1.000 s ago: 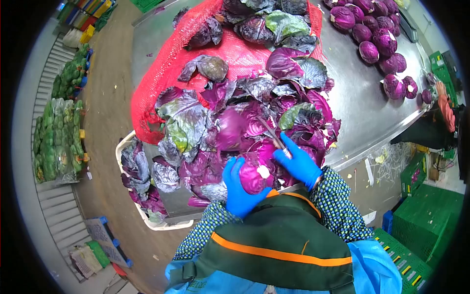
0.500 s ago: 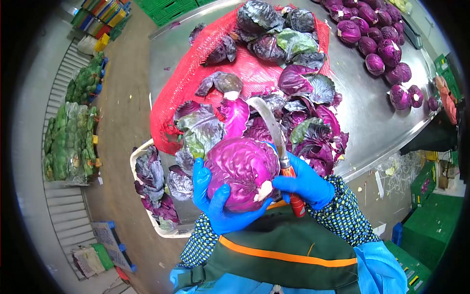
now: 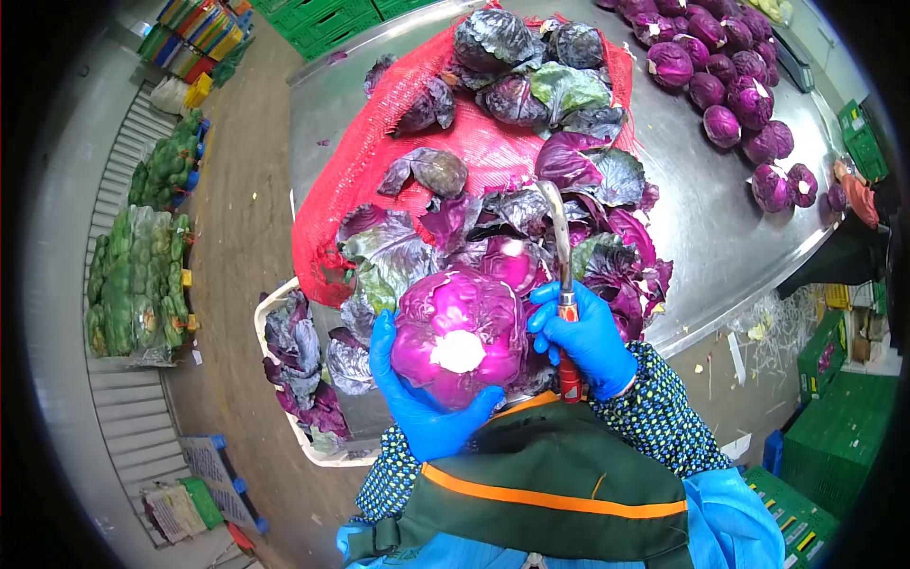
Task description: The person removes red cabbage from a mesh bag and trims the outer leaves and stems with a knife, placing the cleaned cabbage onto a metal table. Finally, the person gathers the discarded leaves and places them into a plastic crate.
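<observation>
Purple cabbage (image 3: 459,337) in left hand (image 3: 417,398), cut stem toward camera.

Red mesh sack (image 3: 379,161) spread over steel desk (image 3: 701,218), upper centre. Untrimmed cabbages (image 3: 493,38) at top. Trimmed cabbages (image 3: 720,85) upper right. Leaf-filled white crate (image 3: 327,457) lower left. Bagged greens (image 3: 133,275) far left.

Purple cabbage (image 3: 458,327), pale stem end up; apparently curved knife (image 3: 563,266), blade away.
</observation>
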`<action>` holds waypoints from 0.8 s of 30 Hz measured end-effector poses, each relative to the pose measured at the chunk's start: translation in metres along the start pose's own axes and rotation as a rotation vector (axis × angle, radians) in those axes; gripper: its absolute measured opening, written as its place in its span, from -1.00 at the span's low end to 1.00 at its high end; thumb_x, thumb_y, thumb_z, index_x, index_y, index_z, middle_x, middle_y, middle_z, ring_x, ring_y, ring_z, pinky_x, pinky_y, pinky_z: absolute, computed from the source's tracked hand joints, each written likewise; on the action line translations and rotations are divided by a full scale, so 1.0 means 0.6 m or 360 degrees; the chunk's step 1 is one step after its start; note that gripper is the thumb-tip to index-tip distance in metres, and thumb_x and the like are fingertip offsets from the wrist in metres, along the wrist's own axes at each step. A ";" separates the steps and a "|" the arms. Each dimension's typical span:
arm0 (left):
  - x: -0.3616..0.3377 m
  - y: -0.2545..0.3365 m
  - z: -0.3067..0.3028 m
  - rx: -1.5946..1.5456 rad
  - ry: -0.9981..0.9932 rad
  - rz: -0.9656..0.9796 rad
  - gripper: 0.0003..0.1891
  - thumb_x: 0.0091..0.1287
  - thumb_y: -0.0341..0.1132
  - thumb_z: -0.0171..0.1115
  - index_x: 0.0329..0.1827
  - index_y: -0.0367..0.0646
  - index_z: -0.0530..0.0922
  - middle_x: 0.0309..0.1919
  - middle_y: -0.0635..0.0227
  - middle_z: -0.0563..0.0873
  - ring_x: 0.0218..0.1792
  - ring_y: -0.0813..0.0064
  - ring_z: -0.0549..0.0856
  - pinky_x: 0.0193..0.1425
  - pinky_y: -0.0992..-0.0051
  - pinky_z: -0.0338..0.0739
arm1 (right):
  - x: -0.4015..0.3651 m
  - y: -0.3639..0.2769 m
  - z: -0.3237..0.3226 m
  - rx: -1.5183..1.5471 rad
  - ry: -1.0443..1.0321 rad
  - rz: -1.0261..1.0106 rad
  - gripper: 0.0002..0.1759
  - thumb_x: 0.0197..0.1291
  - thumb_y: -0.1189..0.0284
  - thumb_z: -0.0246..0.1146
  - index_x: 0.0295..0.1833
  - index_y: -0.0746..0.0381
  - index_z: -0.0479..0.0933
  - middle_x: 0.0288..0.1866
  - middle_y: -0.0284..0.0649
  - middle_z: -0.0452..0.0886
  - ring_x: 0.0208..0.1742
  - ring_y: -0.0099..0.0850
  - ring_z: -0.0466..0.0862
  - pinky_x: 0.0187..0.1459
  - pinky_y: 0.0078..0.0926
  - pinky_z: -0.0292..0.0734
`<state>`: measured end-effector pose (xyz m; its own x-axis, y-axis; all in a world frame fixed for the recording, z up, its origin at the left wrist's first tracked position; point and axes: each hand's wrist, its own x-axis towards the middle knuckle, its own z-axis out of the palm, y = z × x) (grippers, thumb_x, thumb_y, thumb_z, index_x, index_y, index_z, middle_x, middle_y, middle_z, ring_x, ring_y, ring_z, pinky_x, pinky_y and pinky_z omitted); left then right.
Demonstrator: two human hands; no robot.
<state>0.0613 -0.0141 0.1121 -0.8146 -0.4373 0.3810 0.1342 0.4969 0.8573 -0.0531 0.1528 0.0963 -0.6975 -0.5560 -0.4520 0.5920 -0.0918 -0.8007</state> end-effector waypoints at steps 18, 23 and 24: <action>0.006 -0.010 -0.024 -0.1804 0.0202 -0.1309 -0.16 0.18 0.02 0.26 0.46 0.05 0.02 0.39 0.22 0.20 0.38 0.16 0.24 0.39 0.02 0.21 | -0.023 -0.040 -0.005 0.0198 0.0169 0.0081 -0.63 0.04 0.54 0.34 -0.02 0.22 0.41 -0.49 -0.34 0.49 -0.70 -0.55 0.50 -0.69 -0.60 0.43; 0.009 -0.020 -0.014 -0.2755 0.0167 -0.1609 -0.20 0.16 -0.03 0.30 0.42 0.00 0.11 0.36 0.18 0.26 0.34 0.15 0.31 0.37 0.04 0.23 | -0.033 -0.057 -0.013 0.0072 0.0232 0.0007 -0.66 0.04 0.57 0.33 -0.05 0.20 0.43 -0.51 -0.35 0.49 -0.70 -0.55 0.50 -0.69 -0.60 0.44; 0.004 -0.035 -0.003 -0.1941 0.0066 -0.1370 -0.20 0.12 -0.11 0.35 0.39 -0.05 0.14 0.33 0.17 0.30 0.30 0.16 0.36 0.36 0.09 0.25 | -0.032 -0.057 -0.020 -0.0021 0.0226 0.0035 -0.66 0.04 0.57 0.33 -0.05 0.21 0.43 -0.50 -0.35 0.50 -0.70 -0.55 0.50 -0.67 -0.62 0.46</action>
<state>0.0577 -0.0271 0.0958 -0.8736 -0.2942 -0.3876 0.0273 -0.8249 0.5647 -0.0647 0.1766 0.1278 -0.7352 -0.4352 -0.5197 0.6029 -0.0693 -0.7948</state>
